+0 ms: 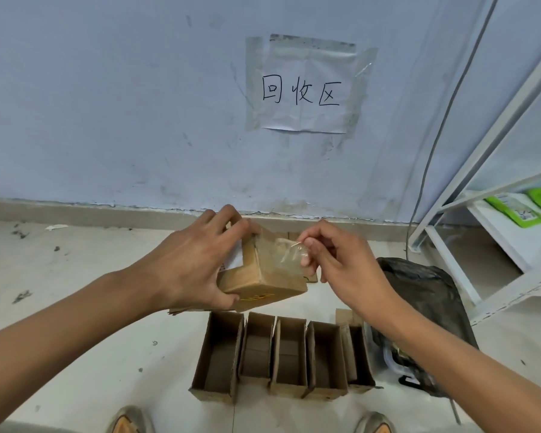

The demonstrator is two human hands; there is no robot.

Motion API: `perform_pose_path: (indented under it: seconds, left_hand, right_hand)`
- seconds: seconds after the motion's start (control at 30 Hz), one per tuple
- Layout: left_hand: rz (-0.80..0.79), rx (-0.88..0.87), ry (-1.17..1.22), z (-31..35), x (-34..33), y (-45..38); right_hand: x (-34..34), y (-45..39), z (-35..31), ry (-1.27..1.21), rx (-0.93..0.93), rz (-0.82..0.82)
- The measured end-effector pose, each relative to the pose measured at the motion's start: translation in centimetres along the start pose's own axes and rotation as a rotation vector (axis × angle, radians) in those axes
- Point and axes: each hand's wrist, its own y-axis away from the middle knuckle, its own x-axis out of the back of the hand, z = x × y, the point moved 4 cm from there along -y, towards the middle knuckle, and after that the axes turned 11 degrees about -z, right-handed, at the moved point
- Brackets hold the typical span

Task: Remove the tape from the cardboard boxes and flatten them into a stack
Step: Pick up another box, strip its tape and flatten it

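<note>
A small brown cardboard box (263, 276) is held up in front of me, above the floor. My left hand (197, 260) grips it from the left, thumb under its near edge and fingers over the far side. My right hand (334, 260) pinches a strip of clear tape (289, 251) that is partly lifted off the box's top right face. A white label shows on the box's left side. Flattened cardboard (185, 310) lies on the floor under my left hand.
Several open cardboard boxes (281, 354) stand in a row on the floor below my hands. A dark plastic bag (425, 307) lies to their right. A white metal shelf (481, 220) stands at the right. A paper sign (303, 89) is taped to the wall ahead.
</note>
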Motion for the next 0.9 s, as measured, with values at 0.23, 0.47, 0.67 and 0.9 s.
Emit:
perform_pose_path:
  seconds: [0.23,0.47,0.67,0.9]
  left_hand:
    - [-0.048,-0.017,-0.052,0.5,-0.4,-0.1]
    - [-0.042,-0.007,-0.106,0.8,0.3,-0.2]
    - [-0.019,-0.049,-0.181,1.5,0.3,-0.4]
    - [-0.044,-0.018,-0.281,2.2,0.7,-1.0]
  right_hand:
    - [-1.6,0.3,-0.1,-0.366,-0.079,0.014]
    - [-1.0,0.1,0.4,-0.686,-0.220,0.037]
    - [-0.6,0.2,-0.3,-0.372,-0.166,0.116]
    - [-1.6,0.2,-0.9,-0.512,-0.127,0.094]
